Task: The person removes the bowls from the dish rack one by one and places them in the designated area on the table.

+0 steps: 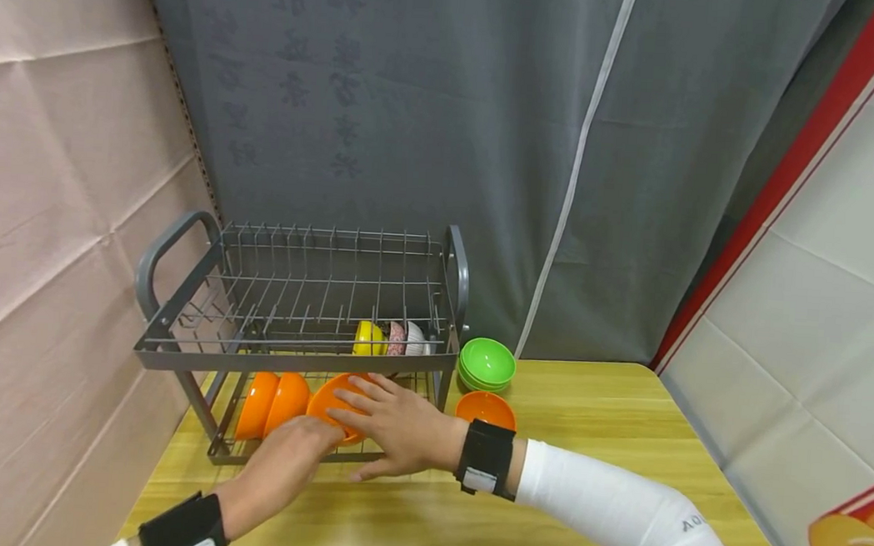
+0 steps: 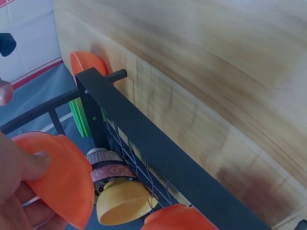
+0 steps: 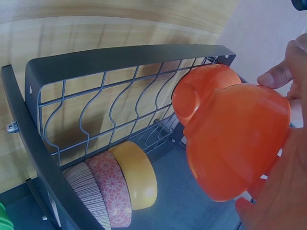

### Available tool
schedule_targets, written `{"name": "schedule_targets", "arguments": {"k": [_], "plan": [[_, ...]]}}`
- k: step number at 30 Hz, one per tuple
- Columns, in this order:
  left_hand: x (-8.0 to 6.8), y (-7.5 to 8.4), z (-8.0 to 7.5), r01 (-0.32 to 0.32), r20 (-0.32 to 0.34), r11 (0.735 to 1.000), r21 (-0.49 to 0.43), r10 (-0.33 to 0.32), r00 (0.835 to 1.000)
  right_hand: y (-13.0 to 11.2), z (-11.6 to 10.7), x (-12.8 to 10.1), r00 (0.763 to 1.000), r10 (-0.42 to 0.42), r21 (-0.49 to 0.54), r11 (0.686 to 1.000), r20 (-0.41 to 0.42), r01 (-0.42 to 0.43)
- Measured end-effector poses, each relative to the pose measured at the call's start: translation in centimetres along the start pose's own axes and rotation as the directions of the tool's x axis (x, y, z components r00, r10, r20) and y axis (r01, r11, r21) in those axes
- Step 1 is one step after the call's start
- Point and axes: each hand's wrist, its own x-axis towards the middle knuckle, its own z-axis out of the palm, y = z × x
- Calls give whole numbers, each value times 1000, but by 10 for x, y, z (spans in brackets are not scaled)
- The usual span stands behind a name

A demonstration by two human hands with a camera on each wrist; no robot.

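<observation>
An orange bowl (image 1: 333, 404) stands on edge at the front of the lower tier of a grey wire dish rack (image 1: 292, 356). My left hand (image 1: 299, 447) grips it from below; its thumb (image 2: 33, 165) lies on the bowl (image 2: 64, 179). The right hand (image 1: 392, 421) rests on the bowl's right side with its fingers stretched out. In the right wrist view the bowl (image 3: 235, 143) lies against my palm (image 3: 283, 196). Two more orange bowls (image 1: 271, 403) stand on edge to its left.
Yellow (image 1: 368, 338), patterned (image 1: 397, 337) and striped bowls stand at the back of the lower tier. Beside the rack's right end, a stack of green bowls (image 1: 486, 364) and another orange bowl (image 1: 485, 410) sit on the wooden table (image 1: 584, 449). The upper tier holds nothing.
</observation>
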Motion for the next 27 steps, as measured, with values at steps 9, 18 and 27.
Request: {"name": "schedule_targets", "arguments": {"k": [9,18,27], "plan": [[-4,5,1,-63,-25,997,34,64,998,-2,3,-5,999,-38,-25,999,36,39],[-5,8,-1,-101,7,994,51,101,995,-6,5,-6,998,-55,-24,998,-17,55],[-5,11,-6,-128,73,991,33,125,989,-9,8,-10,996,-71,19,997,-55,72]]}}
